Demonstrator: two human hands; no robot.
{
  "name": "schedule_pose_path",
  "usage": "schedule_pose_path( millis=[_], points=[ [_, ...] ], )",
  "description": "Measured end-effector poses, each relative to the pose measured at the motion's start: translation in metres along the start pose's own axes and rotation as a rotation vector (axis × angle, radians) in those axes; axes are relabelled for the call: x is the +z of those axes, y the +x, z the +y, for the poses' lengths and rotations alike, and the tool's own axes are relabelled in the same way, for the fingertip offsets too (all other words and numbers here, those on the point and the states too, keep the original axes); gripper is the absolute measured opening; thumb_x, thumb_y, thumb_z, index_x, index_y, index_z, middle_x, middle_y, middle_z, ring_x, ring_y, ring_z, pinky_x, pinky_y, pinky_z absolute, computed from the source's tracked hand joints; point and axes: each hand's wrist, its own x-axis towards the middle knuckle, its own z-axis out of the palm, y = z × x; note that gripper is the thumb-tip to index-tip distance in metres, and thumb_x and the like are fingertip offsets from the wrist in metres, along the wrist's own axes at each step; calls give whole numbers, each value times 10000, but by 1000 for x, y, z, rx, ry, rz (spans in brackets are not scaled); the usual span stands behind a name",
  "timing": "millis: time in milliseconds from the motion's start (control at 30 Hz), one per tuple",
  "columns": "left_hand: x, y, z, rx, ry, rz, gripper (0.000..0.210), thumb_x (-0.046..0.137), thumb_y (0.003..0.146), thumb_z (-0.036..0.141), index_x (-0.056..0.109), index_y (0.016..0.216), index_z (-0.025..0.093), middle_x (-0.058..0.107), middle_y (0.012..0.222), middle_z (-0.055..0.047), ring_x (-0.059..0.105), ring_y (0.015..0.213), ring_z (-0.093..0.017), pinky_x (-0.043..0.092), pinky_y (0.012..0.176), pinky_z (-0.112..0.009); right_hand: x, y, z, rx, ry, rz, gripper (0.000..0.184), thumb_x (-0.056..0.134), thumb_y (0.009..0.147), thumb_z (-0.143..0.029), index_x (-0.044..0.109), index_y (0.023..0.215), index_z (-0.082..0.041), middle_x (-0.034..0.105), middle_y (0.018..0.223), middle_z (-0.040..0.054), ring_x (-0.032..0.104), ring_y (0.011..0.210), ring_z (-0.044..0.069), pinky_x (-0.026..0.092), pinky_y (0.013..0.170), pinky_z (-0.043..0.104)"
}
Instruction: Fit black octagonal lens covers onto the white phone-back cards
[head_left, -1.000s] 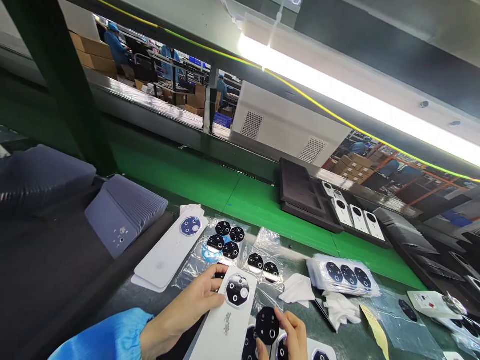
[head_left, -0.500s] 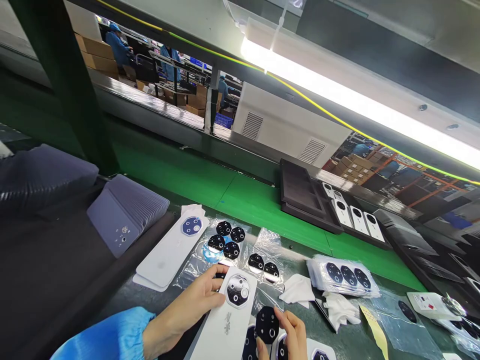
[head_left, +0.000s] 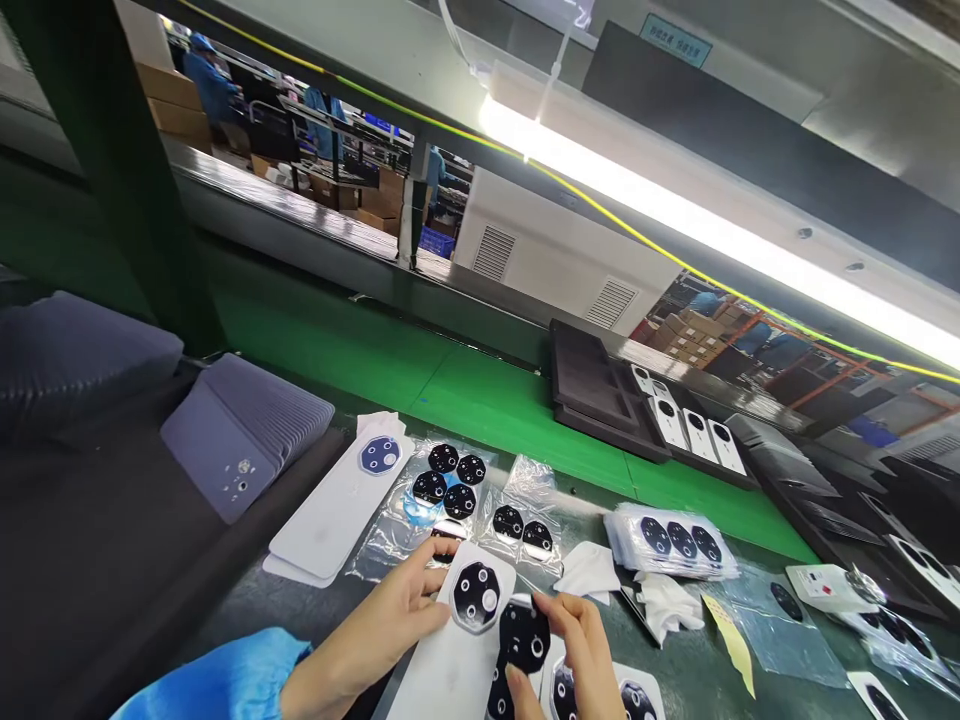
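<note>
My left hand (head_left: 401, 620), in a blue sleeve, grips the upper left edge of a white phone back cover (head_left: 442, 675). An octagonal black camera plate (head_left: 475, 596) with round holes sits near the top of that cover. My right hand (head_left: 581, 650) pinches a loose black camera lens cover (head_left: 523, 636) between thumb and fingers, just right of the white cover. Beneath my right hand lie more white back covers (head_left: 634, 685) with black camera plates, partly hidden. Beyond my left hand, several black lens covers (head_left: 459, 500) rest on clear film.
At left are a stack of bluish phone back covers (head_left: 240, 430) and white covers (head_left: 330, 515). White cloths (head_left: 589, 570), a bagged stack of lens covers (head_left: 671, 545) and a yellow paper strip (head_left: 731, 645) lie to the right. Black trays (head_left: 600, 400) stand behind, beneath a lamp (head_left: 675, 210).
My right hand has moved the loose lens cover slightly up and left and tilted it beside the white cover. The view has shifted a little. My left hand keeps its grip.
</note>
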Motion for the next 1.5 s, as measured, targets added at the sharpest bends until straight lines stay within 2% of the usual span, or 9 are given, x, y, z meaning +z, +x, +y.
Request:
schedule_pose_path(
  millis=[100, 233, 367, 467, 633, 867, 1067, 1333, 1500],
  points=[
    [-2, 1, -6, -10, -2, -16, 610, 650, 704, 227, 359, 1240, 220, 694, 1071, -68, 684, 724, -175, 484, 644, -271, -4, 8, 2, -35, 28, -45, 356, 505, 831, -292, 525, 1183, -240, 509, 988, 85, 569, 875, 239, 531, 759, 350],
    [-3, 3, -10, -19, -15, -16, 688, 666, 656, 250, 327, 1253, 208, 689, 1085, -83, 700, 753, -214, 491, 660, -298, -13, 16, 4, -12, -4, -69, 369, 537, 801, -237, 546, 1170, -243, 529, 988, 79, 568, 899, 242, 524, 787, 347],
    [-2, 2, -10, -14, -34, -35, 647, 641, 669, 230, 332, 1238, 211, 695, 1078, -81, 707, 775, -218, 499, 676, -302, -16, 20, 4, -21, 8, -109, 392, 537, 783, -196, 532, 1171, -255, 526, 996, 64, 566, 913, 228, 515, 821, 341],
    [-1, 3, -14, 3, -39, -34, 647, 626, 657, 215, 331, 1233, 207, 712, 1022, -74, 710, 759, -225, 505, 647, -302, -15, 23, 4, -72, 39, -194, 441, 560, 768, -175, 501, 1198, -255, 523, 1028, 62, 572, 938, 221, 520, 832, 328],
    [-3, 6, -22, 13, -32, 11, 636, 614, 634, 199, 360, 1216, 212, 704, 1049, -72, 685, 622, -167, 489, 545, -254, -13, 32, 3, -197, 68, -355, 519, 600, 753, -139, 452, 1240, -241, 527, 1053, 66, 589, 970, 216, 535, 837, 313],
    [-4, 6, -25, 3, -35, 27, 657, 648, 637, 231, 353, 1223, 220, 692, 1073, -88, 708, 681, -219, 523, 578, -298, -14, 36, 1, -167, 53, -319, 486, 601, 783, -165, 463, 1242, -243, 523, 1054, 61, 591, 977, 214, 538, 848, 322],
    [-6, 6, -23, -1, -34, 2, 767, 739, 636, 392, 317, 1257, 230, 694, 1028, -93, 701, 709, -245, 513, 606, -319, -35, 44, 7, -101, -108, -201, 382, 573, 859, -261, 472, 1227, -258, 522, 1043, 55, 586, 955, 208, 539, 816, 325],
    [0, -5, -4, -45, 36, -7, 710, 700, 721, 409, 330, 1306, 250, 686, 1046, -59, 654, 732, -196, 488, 675, -295, -38, 39, 16, -114, -167, -154, 365, 559, 866, -249, 471, 1220, -244, 521, 1028, 65, 588, 949, 215, 540, 806, 335],
    [-1, -3, -6, -36, 44, -21, 711, 699, 727, 421, 348, 1322, 249, 687, 1052, -62, 659, 723, -194, 491, 653, -278, -38, 41, 15, -122, -170, -155, 367, 566, 864, -249, 474, 1219, -236, 518, 1022, 69, 587, 943, 215, 542, 801, 332]
  ],
)
